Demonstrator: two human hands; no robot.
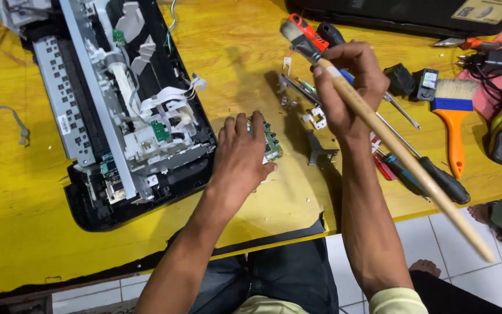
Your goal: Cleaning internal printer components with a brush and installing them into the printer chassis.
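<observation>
Head view, near to far: left hand (pixel 240 156) lies flat, fingers together, pressing a green circuit board (pixel 272 142) onto the yellow table (pixel 18 232). Right hand (pixel 347 87), at two o'clock from it, is clamped on a wooden-handled paintbrush (pixel 379 125), whose long axis runs eleven to five, bristles farthest, beyond the board.

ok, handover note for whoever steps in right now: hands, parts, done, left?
Left hand: palm down on the small green circuit board, pinning it to the yellow table.
Right hand: raised, gripping a long wooden-handled brush, bristles up, off the board.
Opened printer lies left, cover off, insides exposed.
Screwdrivers, small brackets and an orange-handled brush lie right.
Done: cover off, board out on the table.
Left: no brushing in contact yet; printer unassembled.
</observation>
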